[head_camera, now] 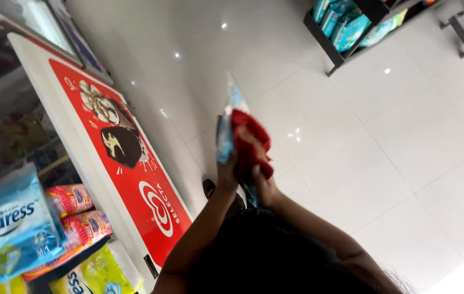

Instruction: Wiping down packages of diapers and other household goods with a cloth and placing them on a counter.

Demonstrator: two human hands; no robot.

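Left hand (226,173) closed on lower end of blue-white flat packet (225,133), packet upright, top edge above both hands. Right hand (262,182) gripping red cloth (249,142) — cloth pressed against packet's right face, just beside left hand. Both hands raised over white tiled floor (384,141). Left of hands: freezer chest (134,163) with red ice-cream panel, near. Further left, below hand level — blue packet (17,223), pink rolls (77,212), yellow-green pack (98,272). Up and right, well apart: dark shelf (330,51) with teal packs (346,24).
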